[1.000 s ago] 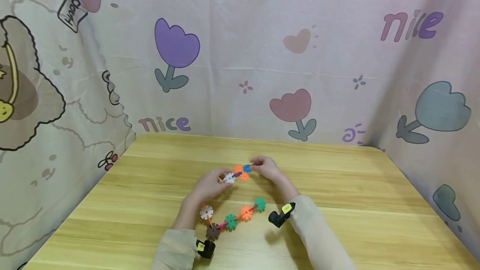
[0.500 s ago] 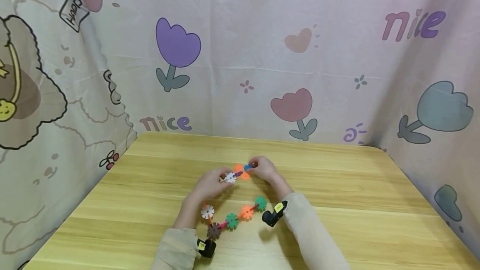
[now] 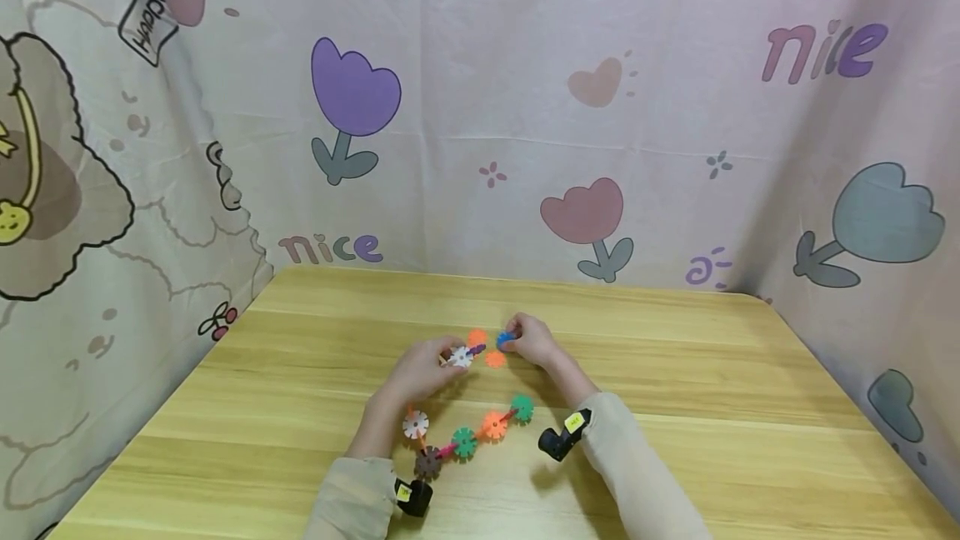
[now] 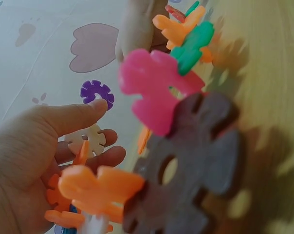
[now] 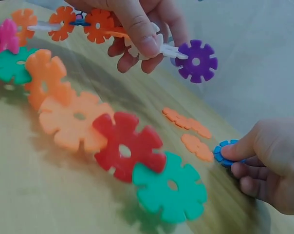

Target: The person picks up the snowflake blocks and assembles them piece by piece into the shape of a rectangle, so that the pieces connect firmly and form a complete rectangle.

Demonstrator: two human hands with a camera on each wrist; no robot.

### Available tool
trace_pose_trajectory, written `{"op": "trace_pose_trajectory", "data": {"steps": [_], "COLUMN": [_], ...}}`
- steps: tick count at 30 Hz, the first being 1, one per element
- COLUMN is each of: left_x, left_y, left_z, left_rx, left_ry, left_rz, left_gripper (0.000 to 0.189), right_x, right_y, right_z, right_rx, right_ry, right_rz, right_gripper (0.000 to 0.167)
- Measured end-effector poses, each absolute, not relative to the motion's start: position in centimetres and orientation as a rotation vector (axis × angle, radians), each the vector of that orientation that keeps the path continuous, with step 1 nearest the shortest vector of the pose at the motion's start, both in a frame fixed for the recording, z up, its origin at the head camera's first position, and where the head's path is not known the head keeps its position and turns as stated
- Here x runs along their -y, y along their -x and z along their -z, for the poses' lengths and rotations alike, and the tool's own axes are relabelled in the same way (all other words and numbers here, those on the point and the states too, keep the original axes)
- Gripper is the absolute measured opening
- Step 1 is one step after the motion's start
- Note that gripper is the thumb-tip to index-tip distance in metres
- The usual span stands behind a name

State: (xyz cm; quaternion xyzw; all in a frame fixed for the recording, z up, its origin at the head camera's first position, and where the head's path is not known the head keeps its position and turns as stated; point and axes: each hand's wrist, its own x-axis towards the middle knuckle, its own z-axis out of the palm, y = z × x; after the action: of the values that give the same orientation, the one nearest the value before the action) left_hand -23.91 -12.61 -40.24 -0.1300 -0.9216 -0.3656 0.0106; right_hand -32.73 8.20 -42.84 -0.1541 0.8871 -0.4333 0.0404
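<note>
Slotted plastic snowflake discs are joined into a long chain that bends round on the table. My left hand (image 3: 422,369) pinches a white disc (image 3: 461,357) near one end of it. Beyond the fingertips a purple disc (image 5: 196,62) sticks out as the end piece, raised off the table. Between thumb and fingers my right hand (image 3: 534,338) pinches a single blue disc (image 5: 224,152), low over the table and apart from the chain. Beside it lie loose orange discs (image 5: 197,147). The chain's other end is a green disc (image 5: 171,187), slotted to a red disc (image 5: 127,146).
Nearer the body, the chain bends at a dark brown disc (image 4: 195,161) next to a pink disc (image 4: 152,87). It lies between my two forearms. The wooden table (image 3: 675,373) ends at a printed curtain (image 3: 465,90) behind and on the sides.
My right hand has drawn the blue disc slightly right and nearer, away from the purple end. One loose orange disc has shifted a little the same way. The left hand stays put.
</note>
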Motion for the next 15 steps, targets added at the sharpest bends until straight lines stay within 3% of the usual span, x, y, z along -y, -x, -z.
{"op": "trace_pose_trajectory", "data": {"steps": [15], "left_x": [12.5], "left_y": [24.0], "left_z": [40.6], "left_rx": [2.864], "left_ry": [0.443], "left_rz": [1.210], "left_gripper": [0.039], "right_x": [-10.5], "right_y": [29.7], "right_z": [42.7], "right_rx": [-2.267], "right_ry": [0.446], "right_rz": [1.730], "right_gripper": [0.014]}}
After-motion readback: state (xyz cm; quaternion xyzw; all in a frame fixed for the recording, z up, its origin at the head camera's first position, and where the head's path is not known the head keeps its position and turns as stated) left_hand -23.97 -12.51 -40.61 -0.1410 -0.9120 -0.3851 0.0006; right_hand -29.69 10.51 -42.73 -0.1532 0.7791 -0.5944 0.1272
